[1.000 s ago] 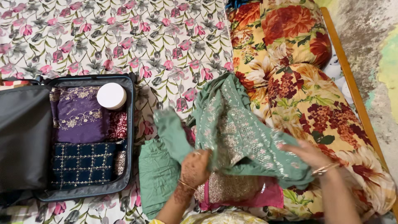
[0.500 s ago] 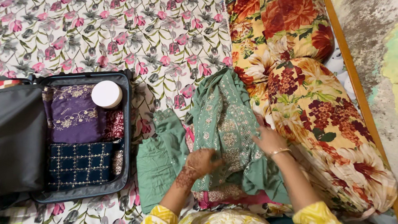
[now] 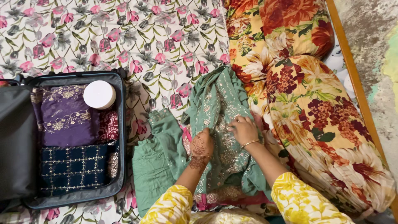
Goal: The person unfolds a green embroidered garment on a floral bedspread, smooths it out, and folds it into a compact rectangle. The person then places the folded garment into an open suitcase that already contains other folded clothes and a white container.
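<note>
- An open dark suitcase (image 3: 118, 137) lies at the left on the floral bedsheet (image 3: 124, 37), its black lid (image 3: 16, 141) folded out to the left.
- Inside it sit a folded purple embroidered garment (image 3: 66, 118), a navy garment with a gold grid (image 3: 72, 166) below that, and a round white container (image 3: 99, 94) at the top right corner.
- A plain green folded cloth (image 3: 153, 174) lies just right of the suitcase.
- The left hand (image 3: 202, 146), patterned with henna, rests palm down on the green embroidered garment (image 3: 217, 103), fingers curled loosely; it grips nothing.
- The right hand (image 3: 244, 129), bangle at the wrist, presses the same garment just beside it, fingertips bunching the fabric.
- Two floral pillows (image 3: 315, 108) lie at the right, by the wooden bed edge (image 3: 352, 79).
</note>
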